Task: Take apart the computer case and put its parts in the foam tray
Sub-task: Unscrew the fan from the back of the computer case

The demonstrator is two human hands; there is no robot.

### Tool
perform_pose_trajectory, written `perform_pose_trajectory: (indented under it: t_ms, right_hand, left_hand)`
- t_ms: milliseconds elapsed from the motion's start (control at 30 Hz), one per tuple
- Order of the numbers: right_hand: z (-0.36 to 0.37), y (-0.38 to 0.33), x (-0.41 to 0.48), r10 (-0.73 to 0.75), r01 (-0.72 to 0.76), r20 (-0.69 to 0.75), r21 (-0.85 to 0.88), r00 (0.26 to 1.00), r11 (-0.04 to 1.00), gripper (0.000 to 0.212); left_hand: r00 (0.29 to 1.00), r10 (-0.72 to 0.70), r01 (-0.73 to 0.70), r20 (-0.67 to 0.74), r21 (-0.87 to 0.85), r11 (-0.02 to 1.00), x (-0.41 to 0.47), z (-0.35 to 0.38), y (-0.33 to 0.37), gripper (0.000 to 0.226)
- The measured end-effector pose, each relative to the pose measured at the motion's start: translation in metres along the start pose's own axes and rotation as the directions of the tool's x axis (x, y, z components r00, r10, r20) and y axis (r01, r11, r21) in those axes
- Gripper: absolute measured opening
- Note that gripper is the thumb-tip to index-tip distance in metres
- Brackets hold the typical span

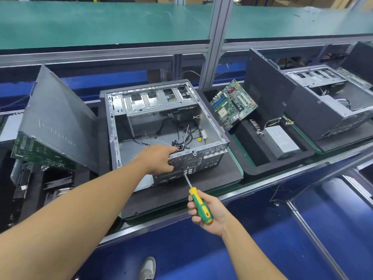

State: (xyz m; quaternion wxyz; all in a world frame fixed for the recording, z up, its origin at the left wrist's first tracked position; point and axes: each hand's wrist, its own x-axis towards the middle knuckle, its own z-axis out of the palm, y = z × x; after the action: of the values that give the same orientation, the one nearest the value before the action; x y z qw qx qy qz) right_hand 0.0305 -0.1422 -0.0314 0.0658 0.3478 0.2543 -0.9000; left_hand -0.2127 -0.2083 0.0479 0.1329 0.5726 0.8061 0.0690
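— Where does the computer case sit?

— On its side, open face up, on a dark mat at the near edge of the surface, with its rear wall turned toward the person. The foam tray lies just beside it on the right. A motherboard leans in the tray and a power supply lies flat.

— And the hands?

— The left grip is wrapped over the top rim of that rear wall at the fan grille, fingers curled inside and thumb outside. The right grip is closed round the handle of a screwdriver, nearer the person than the case and out past the near edge.

— Which way does the tool run?

— Its long axis points away and slightly left, from the right grip to the rear wall. The tip meets the wall just below and right of the grille, close under the left thumb. Whether it sits in a screw head is too small to tell.

— So the coming move?

— I'd judge a fan screw is the target. The right grip would turn along that axis while the left steadies the wall. The left is nearer to lift whatever comes free.
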Motion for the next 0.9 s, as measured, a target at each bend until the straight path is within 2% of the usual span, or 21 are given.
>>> perform_pose_trajectory:
  t_ms: [100,167,333,567,633,667,733,800,833,867,900]
  right_hand:
    - [-0.003,0.008,0.002,0.024,-0.033,0.071,0.124,0.997,0.992,0.03]
    - [0.0,0.01,0.004,0.026,-0.04,0.096,0.142,0.995,0.989,0.029]
    - [0.004,0.005,0.002,-0.084,0.067,-0.095,-0.171,0.992,0.983,0.032]
    - [0.019,0.001,-0.006,-0.275,0.078,-0.279,-0.558,0.92,0.826,0.036]
    - [0.026,0.004,-0.007,-0.369,0.074,-0.297,-0.684,0.881,0.726,0.038]
    - [0.029,0.006,-0.008,-0.434,0.054,-0.296,-0.772,0.851,0.633,0.039]
    - [0.033,0.008,-0.007,-0.575,-0.048,-0.258,-0.934,0.776,0.355,0.04]
    - [0.032,0.012,-0.005,-0.666,-0.195,-0.204,-0.977,0.718,0.088,0.036]
    - [0.032,0.014,-0.003,-0.693,-0.233,-0.177,-0.972,0.699,0.014,0.035]
    - [0.031,0.015,-0.002,-0.696,-0.24,-0.17,-0.971,0.698,-0.004,0.034]
    - [0.031,0.015,-0.001,-0.675,-0.197,-0.188,-0.978,0.714,0.064,0.035]
  left_hand:
    - [1.0,-0.002,0.002,0.001,0.004,1.0,0.001,0.0,0.0,0.063]
    - [1.0,-0.002,0.002,-0.005,0.01,1.0,0.001,0.0,0.0,0.063]
    - [1.0,-0.012,0.011,0.006,0.02,1.0,0.001,0.002,-0.001,0.063]
    - [0.999,-0.022,0.021,0.029,0.027,0.999,0.0,-0.002,0.002,0.063]
    - [0.999,-0.023,0.022,0.037,0.025,0.999,-0.001,-0.003,0.003,0.062]
    - [0.999,-0.022,0.021,0.038,0.023,1.0,-0.002,-0.003,0.003,0.062]
    - [0.999,-0.022,0.022,0.035,0.022,1.0,-0.002,-0.004,0.004,0.062]
    - [0.999,-0.03,0.029,0.033,0.022,0.999,-0.003,-0.005,0.005,0.063]
    - [0.999,-0.033,0.032,0.035,0.021,0.999,-0.003,-0.005,0.005,0.064]
    - [0.999,-0.035,0.035,0.037,0.02,0.999,-0.003,-0.005,0.005,0.064]
    - [0.999,-0.037,0.036,0.036,0.018,0.999,-0.004,-0.005,0.005,0.064]
